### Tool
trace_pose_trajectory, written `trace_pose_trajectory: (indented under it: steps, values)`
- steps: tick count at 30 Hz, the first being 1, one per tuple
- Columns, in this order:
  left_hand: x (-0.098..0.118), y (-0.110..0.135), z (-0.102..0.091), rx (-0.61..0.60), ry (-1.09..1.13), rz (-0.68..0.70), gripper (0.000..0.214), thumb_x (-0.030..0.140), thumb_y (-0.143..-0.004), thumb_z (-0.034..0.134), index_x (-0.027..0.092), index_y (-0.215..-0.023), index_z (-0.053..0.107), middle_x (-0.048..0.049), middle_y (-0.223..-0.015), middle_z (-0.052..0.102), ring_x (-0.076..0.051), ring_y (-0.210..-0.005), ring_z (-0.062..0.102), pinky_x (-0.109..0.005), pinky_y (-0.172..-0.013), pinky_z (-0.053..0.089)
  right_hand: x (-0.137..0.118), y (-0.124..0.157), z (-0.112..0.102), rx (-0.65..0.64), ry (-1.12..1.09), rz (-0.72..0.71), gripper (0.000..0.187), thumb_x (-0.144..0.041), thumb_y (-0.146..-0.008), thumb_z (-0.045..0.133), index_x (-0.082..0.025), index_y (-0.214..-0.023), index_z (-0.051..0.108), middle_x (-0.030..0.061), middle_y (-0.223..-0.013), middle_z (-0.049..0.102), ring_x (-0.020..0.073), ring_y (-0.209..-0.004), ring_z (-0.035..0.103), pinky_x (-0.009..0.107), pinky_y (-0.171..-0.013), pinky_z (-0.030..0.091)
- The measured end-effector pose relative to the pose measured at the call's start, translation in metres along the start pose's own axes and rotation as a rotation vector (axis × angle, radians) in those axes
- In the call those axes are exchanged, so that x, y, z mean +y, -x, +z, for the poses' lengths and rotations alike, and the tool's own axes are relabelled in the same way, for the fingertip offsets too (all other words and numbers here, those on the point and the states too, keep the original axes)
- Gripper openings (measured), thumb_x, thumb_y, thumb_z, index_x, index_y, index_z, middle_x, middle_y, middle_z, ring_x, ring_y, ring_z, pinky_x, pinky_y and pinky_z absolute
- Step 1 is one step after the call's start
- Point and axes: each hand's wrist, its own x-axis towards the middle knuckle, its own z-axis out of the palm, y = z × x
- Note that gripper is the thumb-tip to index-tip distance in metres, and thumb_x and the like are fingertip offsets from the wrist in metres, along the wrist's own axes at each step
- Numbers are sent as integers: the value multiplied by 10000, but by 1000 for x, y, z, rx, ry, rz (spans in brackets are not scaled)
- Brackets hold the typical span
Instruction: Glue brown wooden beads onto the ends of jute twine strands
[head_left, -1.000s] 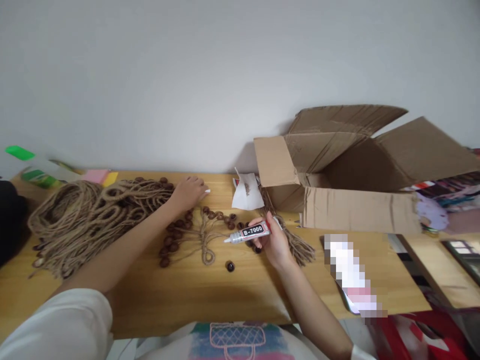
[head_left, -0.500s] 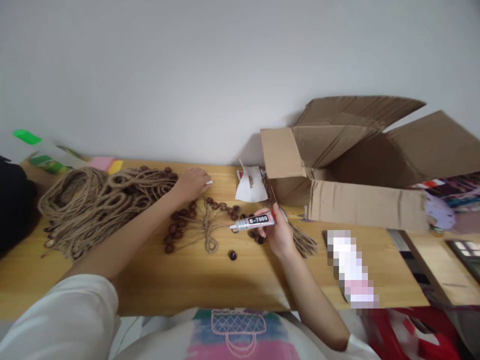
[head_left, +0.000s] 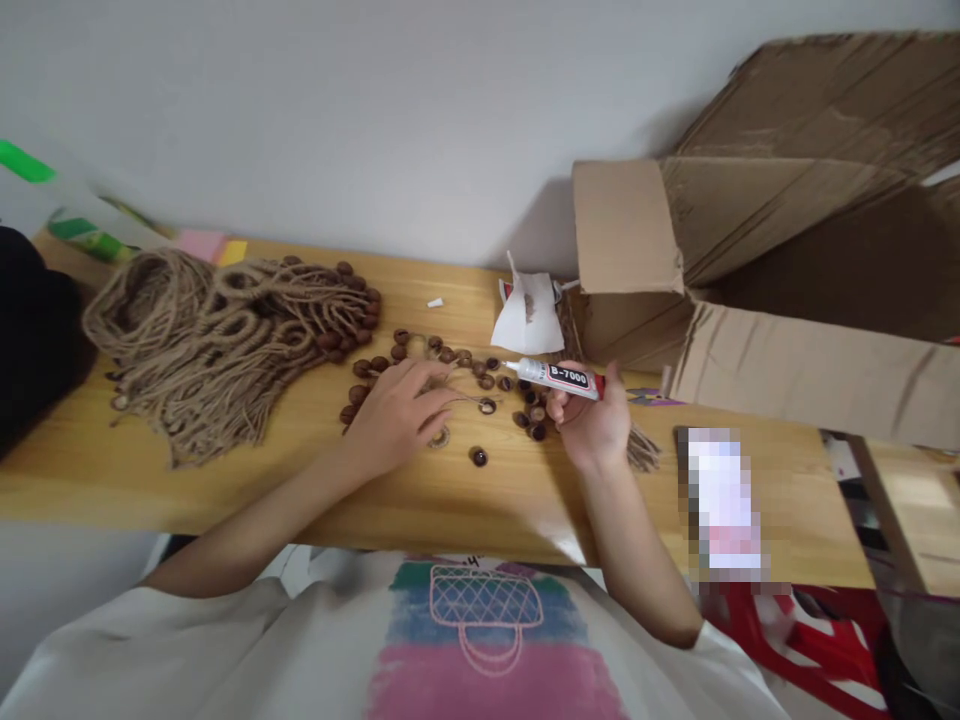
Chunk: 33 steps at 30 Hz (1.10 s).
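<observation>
My right hand (head_left: 596, 420) is closed around a B-7000 glue tube (head_left: 559, 375), its bare nozzle pointing left. Over a bundle of twine cords with brown beads (head_left: 360, 393) reaches my left hand (head_left: 409, 415), fingers apart. It hides much of the knotted cord, and a loop (head_left: 439, 437) shows beside the thumb. Right of the fingers, a hollow bead (head_left: 487, 406) lies near a cord end. Nearer me is a single dark bead (head_left: 478, 457). A small white cap (head_left: 435, 302) lies on the table behind the left hand.
A pile of finished-looking twine cords (head_left: 202, 340) with beads covers the left side. An open cardboard box (head_left: 780, 350) stands at the right, with white paper (head_left: 529, 320) beside it. A blurred-out phone-like object (head_left: 724, 500) lies at right front. More dark beads (head_left: 532, 415) sit near my right hand.
My left hand has let go of the white cap on the table and come back toward me over the beaded cords. The right hand still holds the glue tube. The view has shifted.
</observation>
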Motion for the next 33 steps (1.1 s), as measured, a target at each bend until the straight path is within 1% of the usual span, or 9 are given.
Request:
trace_pose_trajectory:
  steps: [2, 6, 10, 14, 20, 23, 26, 30, 33]
  values:
    - [4, -3, 8, -3, 21, -2, 166, 206, -881, 513, 183, -893, 677, -94, -1092, 619, -224, -1007, 551, -403, -868, 448, 0, 0, 0, -3, 9, 4, 574, -596, -937, 290, -159, -698, 575, -8, -412, 481, 88, -329, 433, 176, -325, 297]
    - [10, -14, 20, -60, 64, -26, 155, 231, -871, 544, 178, -883, 689, -92, -1047, 624, -243, -1022, 524, -431, -891, 425, 1, -1, -4, -87, 54, -10, 563, -650, -901, 342, -173, -716, 576, -19, -428, 480, 88, -337, 435, 187, -337, 309]
    - [16, -23, 27, -87, 61, -79, 179, 271, -808, 639, 161, -935, 702, -140, -1210, 546, -307, -1144, 452, -505, -966, 376, 0, 0, -6, -99, 60, -30, 547, -636, -901, 349, -172, -730, 583, -24, -427, 459, 89, -345, 435, 189, -338, 309]
    - [16, -26, 32, -100, 39, -62, 176, 267, -762, 689, 161, -901, 709, -157, -1382, 432, -351, -1269, 363, -547, -1007, 328, -2, 3, -4, -62, 37, 1, 545, -573, -938, 287, -166, -726, 581, -16, -424, 458, 90, -336, 427, 187, -332, 294]
    - [14, -25, 41, -110, 67, -87, 146, 275, -788, 661, 194, -897, 711, -132, -1430, 407, -353, -1322, 329, -565, -1012, 305, -2, 3, -4, -77, 66, -6, 540, -630, -895, 359, -169, -722, 581, -27, -424, 461, 85, -339, 423, 186, -339, 297]
    - [13, -25, 39, -93, 82, -96, 121, 267, -788, 657, 199, -873, 710, -118, -1421, 424, -341, -1320, 339, -550, -1013, 301, -1, 1, -6, -94, 68, -13, 527, -630, -886, 378, -169, -730, 582, -29, -429, 460, 84, -340, 422, 186, -339, 297]
    - [12, -23, 30, -41, 89, -119, 109, 256, -801, 634, 206, -869, 703, -109, -1365, 489, -318, -1293, 381, -517, -999, 306, -1, 0, -7, -93, 55, 8, 513, -610, -893, 379, -166, -735, 582, -18, -447, 479, 86, -351, 428, 184, -338, 308]
    - [7, -15, 17, 25, 138, -177, 119, 279, -824, 606, 224, -894, 685, -69, -1070, 671, -272, -1149, 510, -489, -962, 288, 2, -1, -6, -85, 58, 17, 498, -577, -902, 380, -161, -726, 589, -13, -437, 469, 90, -360, 428, 180, -336, 314]
    - [3, -10, 14, 48, 197, -214, 118, 257, -816, 608, 226, -906, 678, -38, -936, 706, -241, -1067, 556, -470, -951, 273, 4, -1, -5, -96, 84, 17, 484, -577, -879, 422, -159, -713, 601, -8, -431, 477, 93, -357, 432, 183, -340, 321]
